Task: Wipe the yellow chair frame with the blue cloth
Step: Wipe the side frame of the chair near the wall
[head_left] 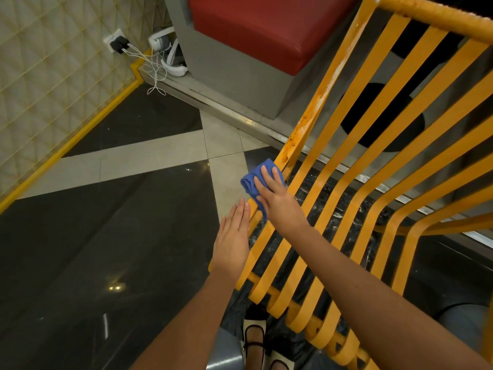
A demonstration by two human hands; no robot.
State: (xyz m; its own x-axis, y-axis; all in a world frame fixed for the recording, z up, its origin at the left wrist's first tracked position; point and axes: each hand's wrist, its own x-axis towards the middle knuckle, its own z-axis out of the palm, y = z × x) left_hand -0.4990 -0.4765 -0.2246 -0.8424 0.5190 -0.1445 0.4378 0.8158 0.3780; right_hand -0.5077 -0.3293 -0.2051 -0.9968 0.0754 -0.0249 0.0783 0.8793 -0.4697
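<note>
The yellow chair frame (354, 161) fills the right half of the view, its slats curving down from a top rail at the upper right. Its left edge bar is stained with rusty and white marks. My right hand (277, 198) presses the folded blue cloth (253, 182) against the lower part of that left bar. My left hand (233, 236) is flat with fingers straight and together, resting beside the frame's left edge just below the cloth, holding nothing.
A red cushioned seat (261, 28) on a grey base stands behind the chair. A wall socket with black plugs (118, 44) and white cables (156, 70) sits at the upper left by a padded wall. Dark and pale floor tiles (112, 214) lie left. My shoes (256, 340) show below.
</note>
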